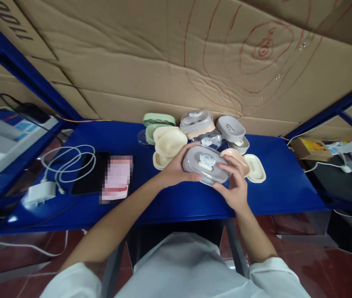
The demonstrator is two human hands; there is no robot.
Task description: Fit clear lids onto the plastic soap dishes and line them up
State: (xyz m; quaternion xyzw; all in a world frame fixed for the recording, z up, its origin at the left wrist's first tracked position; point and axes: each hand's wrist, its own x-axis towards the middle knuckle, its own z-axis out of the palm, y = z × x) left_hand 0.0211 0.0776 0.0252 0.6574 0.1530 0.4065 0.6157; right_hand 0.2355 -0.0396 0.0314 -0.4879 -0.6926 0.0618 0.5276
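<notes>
A grey oval soap box [199, 162] with a clear lid and a round sticker is held between both hands above the front of the blue shelf. My left hand [178, 167] grips its left end, thumb along the near edge. At the right end, my right hand [236, 184] has its fingers and thumb around the rim. Just behind lie cream soap box parts [171, 142], a peach tray [240, 162] and a cream tray [257, 169]. Farther back stand a green box [159, 120], a clear lid [211, 140] and grey box parts [231, 129].
On the left of the shelf [284, 190] lie a phone [116, 178], a black flat device [92, 174] and a white charger [41, 191] with a coiled cable. A cardboard wall [132, 62] rises behind. Blue metal posts [39, 70] frame the sides.
</notes>
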